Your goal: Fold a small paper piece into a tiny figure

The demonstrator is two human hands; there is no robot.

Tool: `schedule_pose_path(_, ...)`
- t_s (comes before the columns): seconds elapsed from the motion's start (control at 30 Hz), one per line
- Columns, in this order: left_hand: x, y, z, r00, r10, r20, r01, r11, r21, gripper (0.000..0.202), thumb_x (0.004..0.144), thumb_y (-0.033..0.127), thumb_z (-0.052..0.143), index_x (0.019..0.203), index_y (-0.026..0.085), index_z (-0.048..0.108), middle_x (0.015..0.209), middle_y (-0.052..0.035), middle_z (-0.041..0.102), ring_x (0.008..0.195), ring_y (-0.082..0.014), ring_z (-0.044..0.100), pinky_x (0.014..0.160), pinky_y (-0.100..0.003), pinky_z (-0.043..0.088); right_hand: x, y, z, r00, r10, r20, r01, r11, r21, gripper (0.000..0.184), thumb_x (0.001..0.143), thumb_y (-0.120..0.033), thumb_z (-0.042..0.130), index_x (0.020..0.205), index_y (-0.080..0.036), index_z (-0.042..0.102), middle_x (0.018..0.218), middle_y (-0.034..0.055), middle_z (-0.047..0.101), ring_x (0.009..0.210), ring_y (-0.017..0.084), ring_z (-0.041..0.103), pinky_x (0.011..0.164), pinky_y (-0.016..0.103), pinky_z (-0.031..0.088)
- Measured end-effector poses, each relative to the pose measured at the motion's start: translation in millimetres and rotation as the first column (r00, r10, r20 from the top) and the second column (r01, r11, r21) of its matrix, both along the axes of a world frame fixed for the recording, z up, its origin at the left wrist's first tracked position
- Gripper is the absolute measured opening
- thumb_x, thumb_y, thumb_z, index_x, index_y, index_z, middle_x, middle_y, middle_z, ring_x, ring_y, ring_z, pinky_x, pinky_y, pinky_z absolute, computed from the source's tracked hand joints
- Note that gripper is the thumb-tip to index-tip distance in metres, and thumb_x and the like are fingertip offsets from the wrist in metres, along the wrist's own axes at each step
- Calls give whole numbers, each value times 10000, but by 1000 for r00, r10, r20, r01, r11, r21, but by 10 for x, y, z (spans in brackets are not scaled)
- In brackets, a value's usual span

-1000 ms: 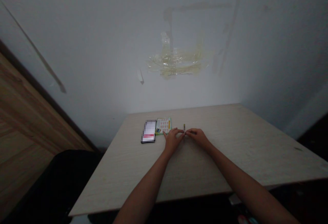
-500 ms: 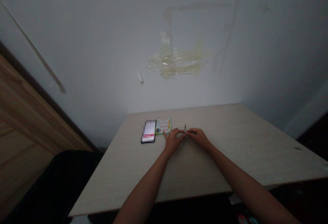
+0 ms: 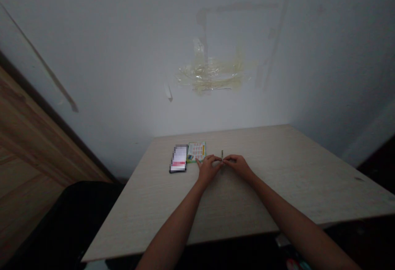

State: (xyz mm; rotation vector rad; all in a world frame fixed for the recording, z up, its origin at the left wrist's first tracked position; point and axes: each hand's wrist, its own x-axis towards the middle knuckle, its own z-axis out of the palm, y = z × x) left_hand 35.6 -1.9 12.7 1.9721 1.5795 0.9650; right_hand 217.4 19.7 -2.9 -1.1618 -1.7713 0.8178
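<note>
A small, thin, light-coloured strip (image 3: pixel 222 153) stands out between my two hands over the table. My left hand (image 3: pixel 210 168) is closed, its fingertips meeting the strip's lower end from the left. From the other side, the pinched fingers of my right hand (image 3: pixel 241 166) hold that same end. The strip is too small to name exactly, and the fingertips cover its lower part. Just beyond my left thumb lies a small printed card or booklet (image 3: pixel 196 150) with a green edge.
A phone (image 3: pixel 178 158) with a blurred lit screen lies left of the printed card. The pale wooden table (image 3: pixel 277 171) runs back to a wall (image 3: pixel 123 76) with old yellowed tape (image 3: pixel 212 76). Wooden panelling (image 3: pixel 27 138) and something black (image 3: pixel 70 212) are at the left.
The strip's upper end has shifted very slightly to the left. Both hands stay in almost the same place, and the phone and card have not moved.
</note>
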Motion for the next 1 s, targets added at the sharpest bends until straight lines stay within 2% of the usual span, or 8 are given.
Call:
schedule_pose_path(0.23,-11,9,-14,1000,6,7,-6,1000,14,170,847,357,639,986,332,733,1187,-5,693,1220,-267,545,1112,-702,-77,-18,-8,1,999,-40,-5,40,999,0,273,782,-425,638,849,-193,764,878,79,765,872,250,698,860,386,518)
schedule_pose_path(0.57,-24,15,11,999,25,42,-25,1000,12,188,827,357,648,988,319,738,1170,-12,705,1221,-284,547,1106,-705,-94,12,4,13,999,-30,-38,30,1000,7,298,774,-453,650,863,-190,760,873,75,764,851,245,701,841,381,525)
schedule_pose_path(0.83,-76,54,-7,998,11,54,-12,1000,3,214,821,377,649,1010,312,724,1202,-28,691,1237,-274,533,1115,-689,-100,76,39,-11,998,-43,-43,43,999,4,252,764,-395,636,850,-190,755,864,77,762,826,239,701,818,378,534)
schedule_pose_path(1.0,-114,90,-25,1000,4,22,-4,1000,9,230,797,353,670,1015,298,719,1208,-39,689,1231,-270,533,1109,-691,-108,99,15,24,998,-54,12,53,998,44,219,761,-347,621,841,-196,758,861,76,760,835,239,695,829,375,527)
